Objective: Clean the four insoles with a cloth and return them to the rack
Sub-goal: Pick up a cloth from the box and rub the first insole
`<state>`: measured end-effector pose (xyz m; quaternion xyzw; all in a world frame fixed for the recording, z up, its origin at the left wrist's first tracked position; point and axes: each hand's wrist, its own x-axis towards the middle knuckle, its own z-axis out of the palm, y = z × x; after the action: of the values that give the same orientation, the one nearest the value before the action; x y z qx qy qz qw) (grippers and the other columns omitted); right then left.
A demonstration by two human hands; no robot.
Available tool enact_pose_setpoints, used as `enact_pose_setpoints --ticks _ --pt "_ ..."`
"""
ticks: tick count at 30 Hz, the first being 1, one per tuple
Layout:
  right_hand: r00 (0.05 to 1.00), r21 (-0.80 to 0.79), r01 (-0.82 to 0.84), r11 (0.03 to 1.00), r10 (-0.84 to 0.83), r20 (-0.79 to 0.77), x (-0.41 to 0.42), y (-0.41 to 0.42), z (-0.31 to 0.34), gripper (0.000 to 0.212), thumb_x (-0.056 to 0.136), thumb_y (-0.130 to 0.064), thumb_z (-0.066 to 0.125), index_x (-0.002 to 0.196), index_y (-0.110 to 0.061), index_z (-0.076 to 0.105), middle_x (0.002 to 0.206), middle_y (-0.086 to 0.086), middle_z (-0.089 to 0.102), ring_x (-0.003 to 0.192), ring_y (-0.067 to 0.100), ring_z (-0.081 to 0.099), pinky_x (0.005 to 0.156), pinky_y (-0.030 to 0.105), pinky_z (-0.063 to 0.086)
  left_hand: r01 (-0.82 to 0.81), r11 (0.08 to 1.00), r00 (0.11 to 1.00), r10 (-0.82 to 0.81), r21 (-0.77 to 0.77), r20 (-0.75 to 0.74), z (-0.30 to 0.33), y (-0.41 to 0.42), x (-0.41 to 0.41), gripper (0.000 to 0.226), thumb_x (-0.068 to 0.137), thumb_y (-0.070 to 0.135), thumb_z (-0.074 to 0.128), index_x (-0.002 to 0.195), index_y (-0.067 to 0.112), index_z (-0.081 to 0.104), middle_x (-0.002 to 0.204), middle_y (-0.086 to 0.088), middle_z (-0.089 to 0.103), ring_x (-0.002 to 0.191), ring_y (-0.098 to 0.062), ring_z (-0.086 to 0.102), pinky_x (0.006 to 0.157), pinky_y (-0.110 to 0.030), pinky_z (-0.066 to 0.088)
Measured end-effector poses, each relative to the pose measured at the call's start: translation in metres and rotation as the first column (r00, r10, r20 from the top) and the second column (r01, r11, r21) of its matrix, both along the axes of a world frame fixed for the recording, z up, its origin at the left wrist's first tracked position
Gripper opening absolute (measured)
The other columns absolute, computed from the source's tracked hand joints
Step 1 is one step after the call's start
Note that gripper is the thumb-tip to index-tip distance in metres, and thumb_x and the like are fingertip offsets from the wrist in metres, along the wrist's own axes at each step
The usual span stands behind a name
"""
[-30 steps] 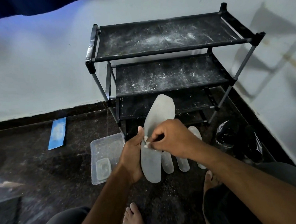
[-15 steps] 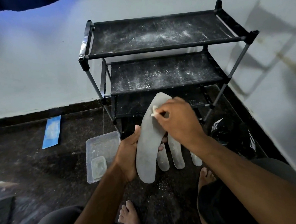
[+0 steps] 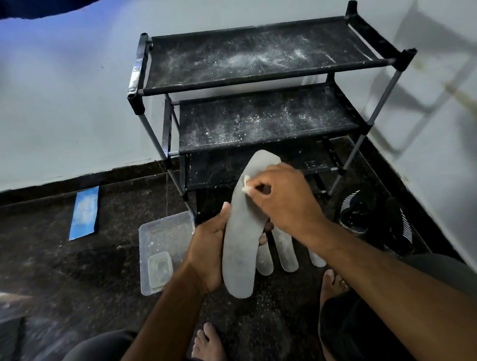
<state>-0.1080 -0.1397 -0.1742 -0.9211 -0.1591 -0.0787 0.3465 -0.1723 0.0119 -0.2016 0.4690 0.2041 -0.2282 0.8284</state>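
Starting at my far left, one blue rectangular sheet point(image 3: 84, 213) lies flat on the dark speckled floor point(image 3: 55, 269) near the wall's base. Next comes one clear plastic tub point(image 3: 162, 235), and inside it, at its near corner, sits one smaller clear container point(image 3: 159, 269); both show a whitish residue, and I cannot tell what else they hold. My left hand point(image 3: 208, 254) comes next, fingers curled round the left edge of one grey insole point(image 3: 241, 252), thumb up along its side, holding it tilted off the floor with its toe end toward the rack. My right hand point(image 3: 286, 202) rests on the upper part of that insole, fingertips pinching a small white cloth point(image 3: 245, 184) and pressing it onto the surface. Behind and below the held insole, three more insoles point(image 3: 288, 252) lie side by side on the floor in front of the rack, partly hidden by my hands, making four in all. One black rack point(image 3: 258, 106) stands against the wall with three shelves I can see, the top two dusted with white powder. Right of the rack sits a black shoe with white stripes point(image 3: 356, 212). My two bare feet point(image 3: 208, 346) show at the bottom.
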Motion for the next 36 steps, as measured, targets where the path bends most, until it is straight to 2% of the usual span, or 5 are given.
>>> enact_pose_setpoints --ticks 8,17,25,32,36 --pt "0.882 0.001 -0.421 0.907 0.41 -0.233 -0.023 0.016 -0.003 0.014 0.084 -0.031 0.074 0.074 -0.022 0.073 0.07 -0.013 0.059 0.074 0.001 0.049 0.063 0.02 0.039 -0.101 0.995 0.995 0.101 0.003 0.009 0.001 0.004 0.001 0.059 0.107 0.05 0.034 0.105 0.007 0.074 0.088 -0.015 0.075 0.07 -0.024 0.073 0.059 -0.033 0.061" --pt "0.977 0.15 0.213 0.965 -0.207 -0.058 0.016 -0.021 0.006 0.012 0.084 -0.022 0.076 0.095 -0.019 0.078 0.093 -0.008 0.073 0.076 -0.002 0.063 0.071 0.006 0.046 0.065 0.997 0.998 -0.065 -0.033 -0.003 -0.003 0.002 -0.001 0.065 0.107 0.055 0.031 0.13 0.006 0.068 0.129 -0.038 0.059 0.096 -0.038 0.059 0.088 -0.043 0.052" --pt "0.956 0.143 -0.229 0.963 0.25 -0.153 -0.014 0.008 0.003 0.004 0.083 -0.02 0.077 0.084 -0.017 0.079 0.08 -0.011 0.069 0.077 0.001 0.062 0.068 0.013 0.048 -0.018 1.0 1.0 0.018 0.004 0.018 -0.002 0.002 0.001 0.061 0.107 0.049 0.038 0.134 0.0 0.061 0.105 -0.026 0.07 0.08 -0.034 0.066 0.066 -0.039 0.061" --pt "0.992 0.067 0.127 0.99 -0.126 -0.027 0.011 -0.014 0.002 0.008 0.086 -0.026 0.074 0.093 -0.023 0.077 0.087 -0.012 0.07 0.08 0.0 0.06 0.076 0.017 0.048 0.05 0.999 0.999 -0.05 0.018 0.017 -0.01 0.004 0.002 0.066 0.107 0.056 0.031 0.132 0.006 0.067 0.13 -0.037 0.061 0.111 -0.045 0.054 0.101 -0.053 0.045" --pt "0.98 -0.004 -0.176 0.984 0.174 -0.101 -0.015 0.005 -0.005 0.01 0.087 -0.028 0.072 0.087 -0.02 0.077 0.079 -0.011 0.064 0.078 0.003 0.051 0.074 0.023 0.043 -0.009 0.999 0.999 0.008 0.034 0.047 -0.006 0.002 0.003 0.06 0.107 0.052 0.035 0.121 0.008 0.072 0.107 -0.022 0.073 0.085 -0.031 0.071 0.076 -0.041 0.061"
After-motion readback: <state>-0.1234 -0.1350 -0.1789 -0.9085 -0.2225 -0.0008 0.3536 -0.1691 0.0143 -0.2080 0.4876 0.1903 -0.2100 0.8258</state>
